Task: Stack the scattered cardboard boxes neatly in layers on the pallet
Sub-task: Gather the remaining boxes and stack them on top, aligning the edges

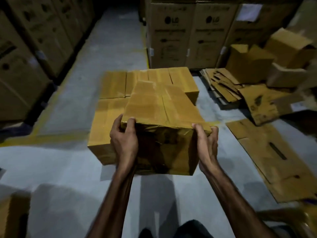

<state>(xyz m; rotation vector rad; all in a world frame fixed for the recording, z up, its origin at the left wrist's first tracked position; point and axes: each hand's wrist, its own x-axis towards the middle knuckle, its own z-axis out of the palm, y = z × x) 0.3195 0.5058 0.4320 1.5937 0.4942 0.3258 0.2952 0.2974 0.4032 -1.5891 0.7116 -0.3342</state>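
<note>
I hold a taped brown cardboard box (pixel 161 109) in front of me, tilted slightly. My left hand (pixel 124 140) grips its near left corner and my right hand (pixel 206 143) grips its near right corner. Behind and under it lies a flat layer of similar taped boxes (pixel 111 93) packed side by side; whatever they rest on is hidden. One more box (pixel 181 78) sits at the layer's far right, partly covered by the box I hold.
Tall printed cartons (pixel 193 35) stand behind the layer, and more cartons line the left wall (pixel 25 48). Open empty boxes (pixel 267 60) and flattened cardboard (pixel 274 152) lie at the right. Another box corner (pixel 13 215) shows at the bottom left. Grey concrete floor (pixel 60 169) surrounds me.
</note>
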